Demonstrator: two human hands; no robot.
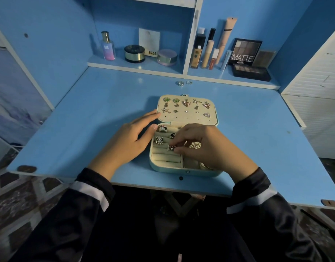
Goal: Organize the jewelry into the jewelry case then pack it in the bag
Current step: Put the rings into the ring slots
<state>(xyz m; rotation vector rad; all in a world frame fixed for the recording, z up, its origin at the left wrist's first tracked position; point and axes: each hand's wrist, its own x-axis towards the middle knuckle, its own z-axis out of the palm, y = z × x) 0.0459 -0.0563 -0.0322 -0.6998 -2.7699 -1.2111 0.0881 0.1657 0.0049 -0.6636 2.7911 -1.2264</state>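
The jewelry case [164, 169] lies open in the middle of the blue surface [83, 118], a box with rounded corners, a smooth mint shell and a cream, velvety lining. We see its lid [187, 119] laid back flat, a perforated panel studded with small glittering earrings [186, 103]: 2 green hearts, butterflies, starfish. On its left the base holds soft padded rolls, with 3 chunky metal rings [159, 140] seated between them.

The right hand [210, 146] arches over the base, fingers curled, thumb and fingertips pinching a spiky silver ring [171, 147] at the rolls. The left hand [132, 140] lies flat beside the case, fingers straight toward the lid's left edge, thumb on the base's rim, holding nothing. Dark sleeves with a white band cover both wrists.

The right hand hides most of the right compartments; we make out something pale and ribbed under its fingers but cannot tell what it is. 2 loose rings [180, 83] sit well behind the case, near the shelf [136, 68], too small to read. On that shelf stand glossy bottles, round jars and a palette [242, 53] marked MATTE
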